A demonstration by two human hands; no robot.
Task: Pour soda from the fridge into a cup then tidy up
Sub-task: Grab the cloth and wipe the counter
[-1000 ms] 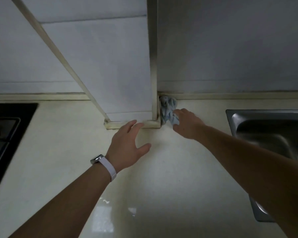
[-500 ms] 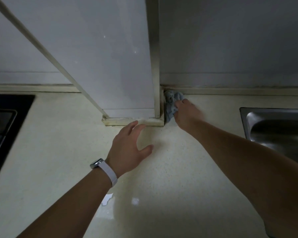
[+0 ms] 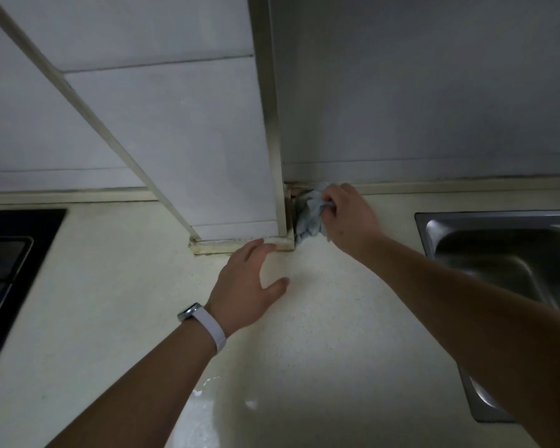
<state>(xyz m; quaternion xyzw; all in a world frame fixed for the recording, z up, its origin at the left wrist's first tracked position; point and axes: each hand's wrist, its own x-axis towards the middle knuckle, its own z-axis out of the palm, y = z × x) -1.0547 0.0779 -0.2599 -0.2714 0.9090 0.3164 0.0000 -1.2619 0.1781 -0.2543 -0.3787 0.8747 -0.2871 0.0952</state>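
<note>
Head view: my right hand (image 3: 348, 218) has its fingers curled into a bunched grey-blue cloth (image 3: 307, 216), which sits in the back corner where the tiled pillar (image 3: 207, 140) meets the wall. Cloth lies just left of that hand, long axis running front to back against the pillar's side. Right hand is the one on it; left hand (image 3: 246, 292) rests flat and spread on the counter (image 3: 320, 334), fingertips near the pillar's base trim, holding nothing. Sink (image 3: 498, 247) is to the right, well apart; stove (image 3: 7, 253) far left. No soda or cup in view. I judge this as tidying: cloth tucked away, pillar edge the only obstruction.
</note>
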